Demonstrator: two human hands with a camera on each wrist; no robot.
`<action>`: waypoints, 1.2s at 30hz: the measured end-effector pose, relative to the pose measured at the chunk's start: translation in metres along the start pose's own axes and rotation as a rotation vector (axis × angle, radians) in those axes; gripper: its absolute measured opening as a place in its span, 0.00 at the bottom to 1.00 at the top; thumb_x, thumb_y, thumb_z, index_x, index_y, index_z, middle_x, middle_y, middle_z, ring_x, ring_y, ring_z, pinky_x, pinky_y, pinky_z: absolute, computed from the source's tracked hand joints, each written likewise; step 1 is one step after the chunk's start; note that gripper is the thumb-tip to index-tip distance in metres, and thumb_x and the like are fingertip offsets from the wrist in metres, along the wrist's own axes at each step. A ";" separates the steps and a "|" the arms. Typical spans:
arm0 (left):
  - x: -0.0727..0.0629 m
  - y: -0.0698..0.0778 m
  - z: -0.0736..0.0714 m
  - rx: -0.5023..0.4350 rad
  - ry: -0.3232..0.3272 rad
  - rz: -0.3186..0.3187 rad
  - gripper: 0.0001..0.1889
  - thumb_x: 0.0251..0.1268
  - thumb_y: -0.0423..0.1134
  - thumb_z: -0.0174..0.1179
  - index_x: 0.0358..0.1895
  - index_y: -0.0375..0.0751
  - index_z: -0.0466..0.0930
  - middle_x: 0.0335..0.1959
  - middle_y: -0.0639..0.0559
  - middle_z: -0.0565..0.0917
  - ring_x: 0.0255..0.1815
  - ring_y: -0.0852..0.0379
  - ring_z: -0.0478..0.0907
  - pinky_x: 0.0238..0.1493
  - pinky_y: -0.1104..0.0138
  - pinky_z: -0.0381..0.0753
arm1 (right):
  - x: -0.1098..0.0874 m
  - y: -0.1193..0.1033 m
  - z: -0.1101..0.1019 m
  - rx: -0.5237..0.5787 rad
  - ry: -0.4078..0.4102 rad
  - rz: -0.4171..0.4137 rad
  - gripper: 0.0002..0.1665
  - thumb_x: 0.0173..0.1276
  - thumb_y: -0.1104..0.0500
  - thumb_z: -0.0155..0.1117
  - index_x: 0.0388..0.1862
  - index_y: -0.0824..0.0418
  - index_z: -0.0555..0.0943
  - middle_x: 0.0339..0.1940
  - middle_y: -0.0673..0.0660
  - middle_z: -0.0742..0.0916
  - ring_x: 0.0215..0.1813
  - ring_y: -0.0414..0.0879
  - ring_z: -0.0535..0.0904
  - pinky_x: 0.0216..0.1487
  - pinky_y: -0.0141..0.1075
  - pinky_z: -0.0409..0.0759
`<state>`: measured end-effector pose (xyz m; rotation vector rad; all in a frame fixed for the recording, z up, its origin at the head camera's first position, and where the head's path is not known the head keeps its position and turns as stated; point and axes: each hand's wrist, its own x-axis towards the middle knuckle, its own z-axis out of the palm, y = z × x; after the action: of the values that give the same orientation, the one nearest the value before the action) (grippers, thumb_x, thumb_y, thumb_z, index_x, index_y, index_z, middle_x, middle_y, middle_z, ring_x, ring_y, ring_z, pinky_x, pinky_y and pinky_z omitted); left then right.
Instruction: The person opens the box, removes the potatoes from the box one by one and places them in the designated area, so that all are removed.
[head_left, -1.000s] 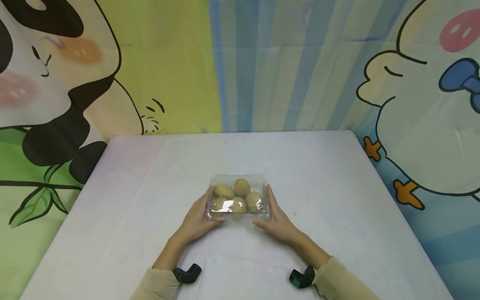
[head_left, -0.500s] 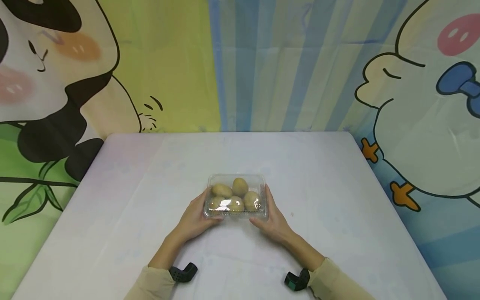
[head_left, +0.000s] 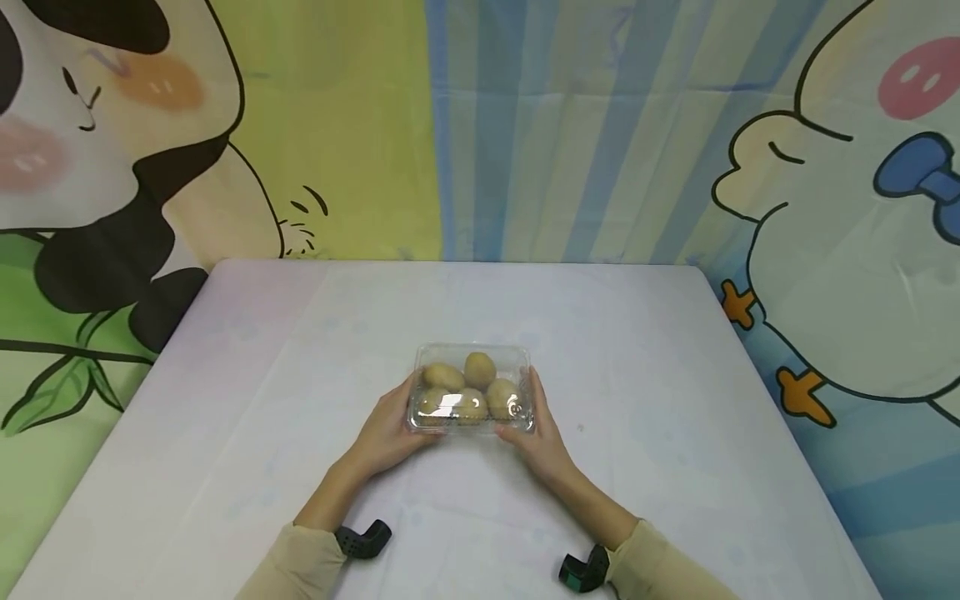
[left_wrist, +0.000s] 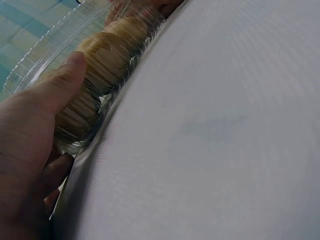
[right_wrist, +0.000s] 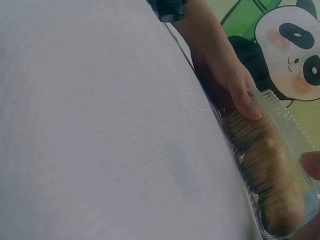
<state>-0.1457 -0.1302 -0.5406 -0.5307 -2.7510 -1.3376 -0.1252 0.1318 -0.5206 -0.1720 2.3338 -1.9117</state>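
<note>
A clear plastic lidded box point(head_left: 438, 353) sits low over the middle of the white table, its lid closed. Several yellow-brown, potato-like pieces point(head_left: 480, 371) show through it. My left hand point(head_left: 388, 429) grips the box's left end, with the thumb along the near side. At the opposite end my right hand point(head_left: 545, 442) holds it in the same way. In the left wrist view the thumb of the left hand point(left_wrist: 30, 130) presses on the ribbed wall. The right wrist view catches the right hand point(right_wrist: 312, 164) only at its edge. Fingers behind the box are partly hidden.
White cloth covers the table point(head_left: 300, 333). Behind it hangs a curtain point(head_left: 525, 150) with stripes and cartoon animals. A black wrist camera point(head_left: 363, 540) is at the left cuff, and another black wrist camera point(head_left: 585, 571) at the right cuff.
Both hands keep the same hold on the box, which stays almost in place. The head view has shifted slightly, and the forearms appear a little further left.
</note>
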 end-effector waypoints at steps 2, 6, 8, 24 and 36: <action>0.000 0.000 0.000 0.011 -0.001 -0.010 0.58 0.42 0.58 0.73 0.75 0.42 0.49 0.69 0.39 0.67 0.69 0.40 0.65 0.68 0.48 0.64 | 0.000 -0.001 0.001 0.027 -0.005 0.002 0.61 0.59 0.56 0.67 0.78 0.52 0.36 0.80 0.56 0.46 0.79 0.55 0.35 0.75 0.58 0.32; -0.002 0.001 0.000 0.033 0.006 -0.037 0.57 0.41 0.59 0.73 0.74 0.41 0.51 0.68 0.38 0.68 0.69 0.39 0.65 0.67 0.46 0.64 | -0.002 -0.001 -0.001 -0.019 -0.018 0.017 0.61 0.60 0.54 0.68 0.78 0.52 0.35 0.80 0.55 0.46 0.79 0.55 0.37 0.75 0.57 0.34; 0.001 0.001 0.000 0.036 0.006 -0.048 0.58 0.41 0.59 0.73 0.75 0.42 0.51 0.68 0.37 0.68 0.69 0.38 0.65 0.67 0.45 0.64 | -0.002 -0.001 -0.005 -0.057 -0.020 0.026 0.62 0.59 0.52 0.69 0.78 0.49 0.36 0.80 0.55 0.47 0.79 0.56 0.40 0.75 0.56 0.38; 0.002 -0.006 -0.004 -0.045 0.190 -0.122 0.40 0.51 0.52 0.67 0.67 0.39 0.65 0.63 0.39 0.74 0.65 0.40 0.71 0.65 0.48 0.68 | 0.031 0.005 -0.037 0.079 -0.205 -0.145 0.32 0.77 0.59 0.43 0.74 0.65 0.47 0.74 0.69 0.57 0.74 0.64 0.56 0.72 0.58 0.54; 0.011 -0.002 -0.001 -0.032 0.371 -0.231 0.29 0.58 0.38 0.66 0.62 0.33 0.70 0.51 0.40 0.81 0.52 0.44 0.79 0.60 0.51 0.74 | 0.057 0.012 -0.047 0.068 -0.090 -0.169 0.19 0.73 0.63 0.53 0.55 0.76 0.70 0.51 0.65 0.83 0.52 0.39 0.80 0.54 0.24 0.76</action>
<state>-0.1572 -0.1288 -0.5396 0.0395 -2.5414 -1.3611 -0.1895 0.1698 -0.5244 -0.4524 2.2565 -2.0095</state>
